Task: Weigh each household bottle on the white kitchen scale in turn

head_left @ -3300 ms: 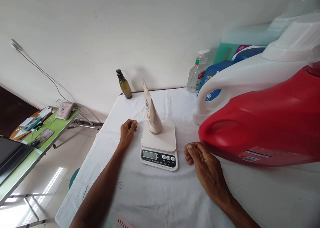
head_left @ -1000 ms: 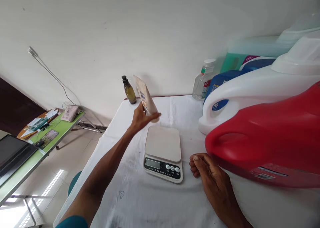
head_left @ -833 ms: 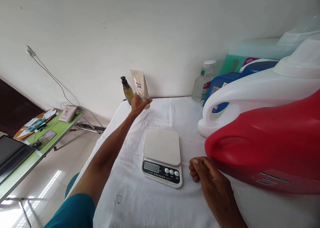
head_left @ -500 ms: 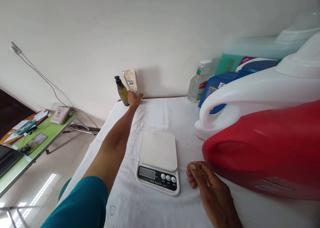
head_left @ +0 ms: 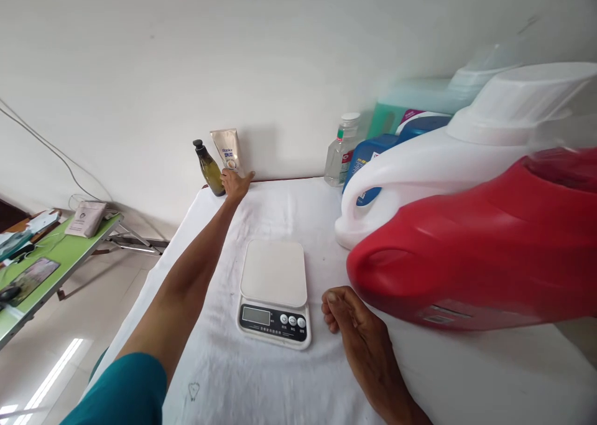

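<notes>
My left hand (head_left: pixel 236 185) reaches to the far left corner of the cloth, at the lower part of a beige squeeze tube (head_left: pixel 226 150). Its thumb sticks out to the right, apart from the fingers, and the tube stands upright against the wall. Just left of those fingers leans an olive-green bottle (head_left: pixel 209 171) with a black cap. A white kitchen scale (head_left: pixel 274 272) with a bare platform lies in the middle; its display shows no readable figure. Beside it on the right, my right hand (head_left: pixel 361 338) rests with loosely curled fingers and nothing visible in them.
Along the right stand a clear bottle (head_left: pixel 339 157), a blue container (head_left: pixel 380 144), a white jug (head_left: pixel 433 170) with a handle and a large red jug (head_left: pixel 448 251). A green table (head_left: pixel 77 244) is at the left, beyond the floor. White cloth (head_left: pixel 261 387) covers my table.
My view has turned to the right, so everything sits further left in the picture. My left hand remains at the tube; my right hand stays curled beside the scale.
</notes>
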Action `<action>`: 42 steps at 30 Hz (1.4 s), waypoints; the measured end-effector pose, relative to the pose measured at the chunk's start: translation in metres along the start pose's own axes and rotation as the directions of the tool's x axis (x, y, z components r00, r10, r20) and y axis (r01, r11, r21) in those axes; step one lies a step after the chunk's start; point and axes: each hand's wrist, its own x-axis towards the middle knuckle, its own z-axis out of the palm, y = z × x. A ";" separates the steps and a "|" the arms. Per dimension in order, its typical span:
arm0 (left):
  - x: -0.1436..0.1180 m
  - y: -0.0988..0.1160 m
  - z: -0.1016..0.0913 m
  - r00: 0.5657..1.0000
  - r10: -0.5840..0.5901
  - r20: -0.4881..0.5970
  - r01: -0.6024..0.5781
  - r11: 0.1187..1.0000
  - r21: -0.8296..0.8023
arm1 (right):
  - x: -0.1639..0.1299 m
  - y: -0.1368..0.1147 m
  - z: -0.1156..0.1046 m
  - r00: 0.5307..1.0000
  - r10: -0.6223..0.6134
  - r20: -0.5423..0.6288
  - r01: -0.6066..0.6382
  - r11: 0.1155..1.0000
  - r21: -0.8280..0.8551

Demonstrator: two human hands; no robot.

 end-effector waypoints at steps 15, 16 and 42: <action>-0.043 0.164 0.121 0.765 0.543 0.346 -0.354 0.804 -0.478 | 0.001 0.005 0.004 0.998 -0.068 0.012 0.067 0.996 0.067; -0.043 0.168 0.128 0.762 0.521 0.385 -0.340 0.827 -0.448 | 0.001 0.005 0.004 0.997 -0.070 0.012 0.069 0.995 0.071; -0.056 0.146 0.089 0.882 0.416 0.222 -0.355 0.896 -0.268 | 0.004 0.008 0.006 0.995 -0.099 0.021 0.097 0.992 0.075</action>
